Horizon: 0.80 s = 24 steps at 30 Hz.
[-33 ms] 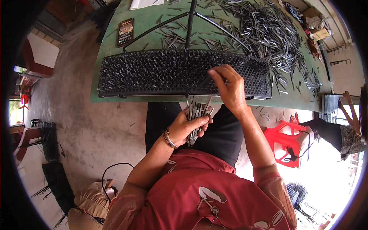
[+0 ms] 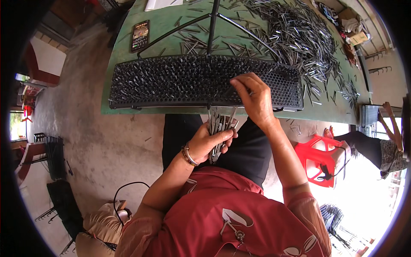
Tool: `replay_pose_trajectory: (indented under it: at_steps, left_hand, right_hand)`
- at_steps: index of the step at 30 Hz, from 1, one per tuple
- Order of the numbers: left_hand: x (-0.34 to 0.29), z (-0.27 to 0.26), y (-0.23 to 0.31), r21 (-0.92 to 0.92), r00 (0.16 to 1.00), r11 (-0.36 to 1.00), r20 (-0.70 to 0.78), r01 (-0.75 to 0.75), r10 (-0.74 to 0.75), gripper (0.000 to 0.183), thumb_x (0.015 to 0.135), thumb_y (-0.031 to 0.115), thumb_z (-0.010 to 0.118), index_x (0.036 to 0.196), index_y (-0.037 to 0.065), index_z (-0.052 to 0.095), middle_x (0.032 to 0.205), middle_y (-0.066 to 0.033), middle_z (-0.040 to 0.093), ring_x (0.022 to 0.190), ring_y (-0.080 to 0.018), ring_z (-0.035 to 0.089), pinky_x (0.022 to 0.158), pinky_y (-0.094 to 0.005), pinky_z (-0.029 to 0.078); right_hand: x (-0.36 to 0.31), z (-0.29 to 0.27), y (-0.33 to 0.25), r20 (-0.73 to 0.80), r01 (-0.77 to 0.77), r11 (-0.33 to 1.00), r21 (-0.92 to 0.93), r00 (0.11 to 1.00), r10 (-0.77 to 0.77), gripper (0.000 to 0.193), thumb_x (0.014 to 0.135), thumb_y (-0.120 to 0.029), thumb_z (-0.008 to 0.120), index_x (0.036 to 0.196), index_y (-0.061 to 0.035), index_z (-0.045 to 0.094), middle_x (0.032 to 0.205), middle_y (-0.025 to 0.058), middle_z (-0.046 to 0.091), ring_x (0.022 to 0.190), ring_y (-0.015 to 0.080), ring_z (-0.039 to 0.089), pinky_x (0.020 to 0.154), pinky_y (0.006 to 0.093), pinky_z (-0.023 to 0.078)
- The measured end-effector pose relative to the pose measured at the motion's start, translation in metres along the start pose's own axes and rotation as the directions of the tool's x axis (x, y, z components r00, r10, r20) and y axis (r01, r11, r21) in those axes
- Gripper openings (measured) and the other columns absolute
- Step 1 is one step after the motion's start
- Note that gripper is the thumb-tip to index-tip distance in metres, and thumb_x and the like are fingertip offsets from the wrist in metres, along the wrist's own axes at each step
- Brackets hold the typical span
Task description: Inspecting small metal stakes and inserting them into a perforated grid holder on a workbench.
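My left hand (image 2: 212,140) is closed around a bundle of thin metal strips (image 2: 219,124) below the table edge, over my lap. Across the front of the table lies a long black perforated rack (image 2: 171,102). Strips stand upright and packed in its holes from the left end to past the middle; the holes toward its right end show bare. Over the rack, right of its centre, my right hand (image 2: 257,96) is pinched at thumb and forefinger. A thin dark strip seems to hang from these fingertips, partly lost against the rack.
Loose strips (image 2: 299,38) heap on the green table (image 2: 167,43) at the back right. Black rods (image 2: 212,32) rise behind the rack. A phone (image 2: 140,36) lies at the back left. On the floor to the right is a red stool (image 2: 317,160), with another person's leg (image 2: 361,147) beyond.
My right hand has shifted very slightly to the left over the rack. The left hand and its bundle have not moved.
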<state>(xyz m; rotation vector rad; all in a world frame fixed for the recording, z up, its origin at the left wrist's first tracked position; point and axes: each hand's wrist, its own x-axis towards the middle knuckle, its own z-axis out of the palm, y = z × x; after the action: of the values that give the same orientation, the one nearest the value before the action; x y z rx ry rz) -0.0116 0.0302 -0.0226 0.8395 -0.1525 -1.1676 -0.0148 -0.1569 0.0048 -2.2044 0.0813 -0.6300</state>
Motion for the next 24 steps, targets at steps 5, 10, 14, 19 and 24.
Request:
replay_pose_trajectory:
  at_steps: [5,10,14,19,24]
  left_hand:
    - [0.0,-0.002,0.0,-0.005,1.0,1.0,-0.001,0.005,-0.005,0.025,0.087,0.012,0.063,0.11,0.003,0.056,0.087,-0.0057,0.062,0.068,-0.0074,0.056,0.052,-0.0219,0.046]
    - [-0.001,0.001,0.002,-0.03,1.0,0.999,-0.013,0.014,-0.014,0.024,0.087,0.012,0.063,0.109,0.004,0.056,0.087,-0.0054,0.062,0.068,-0.0071,0.056,0.052,-0.0216,0.046]
    - [-0.002,0.0,0.002,-0.045,1.0,0.999,-0.023,0.015,-0.016,0.023,0.087,0.012,0.064,0.108,0.004,0.056,0.087,-0.0051,0.062,0.068,-0.007,0.056,0.051,-0.0213,0.046]
    - [-0.003,0.001,0.002,-0.04,1.0,0.999,-0.019,0.017,-0.018,0.023,0.087,0.011,0.064,0.107,0.004,0.056,0.087,-0.0052,0.062,0.068,-0.0068,0.056,0.052,-0.0213,0.046]
    - [-0.003,0.001,0.002,-0.049,0.999,0.999,-0.031,0.02,-0.021,0.022,0.087,0.011,0.064,0.106,0.004,0.056,0.086,-0.0052,0.062,0.068,-0.0069,0.056,0.052,-0.0214,0.046]
  right_hand:
    - [0.001,0.0,-0.007,0.057,0.174,0.98,-0.101,0.984,-0.168,0.01,0.083,-0.004,0.064,0.091,0.0012,0.065,0.089,0.0109,0.062,0.077,0.0255,0.062,0.067,0.0326,0.05]
    - [0.002,0.0,-0.008,0.074,0.206,0.973,-0.106,0.977,-0.199,0.011,0.081,-0.002,0.064,0.091,0.0009,0.065,0.089,0.0112,0.061,0.077,0.0269,0.062,0.067,0.0338,0.051]
    - [-0.001,0.001,-0.006,0.102,0.273,0.948,-0.165,0.96,-0.259,0.012,0.079,-0.003,0.065,0.091,0.0004,0.065,0.089,0.0108,0.06,0.077,0.0267,0.062,0.066,0.0347,0.05]
    - [-0.007,0.006,-0.003,0.166,0.283,0.937,-0.207,0.953,-0.251,0.016,0.079,-0.006,0.067,0.094,-0.0013,0.066,0.088,0.01,0.06,0.075,0.0271,0.061,0.066,0.0351,0.05]
    - [-0.005,-0.007,-0.01,0.108,0.033,0.999,-0.032,0.994,-0.03,0.019,0.083,-0.015,0.068,0.095,0.0001,0.068,0.087,0.0103,0.061,0.073,0.021,0.062,0.065,0.0305,0.049]
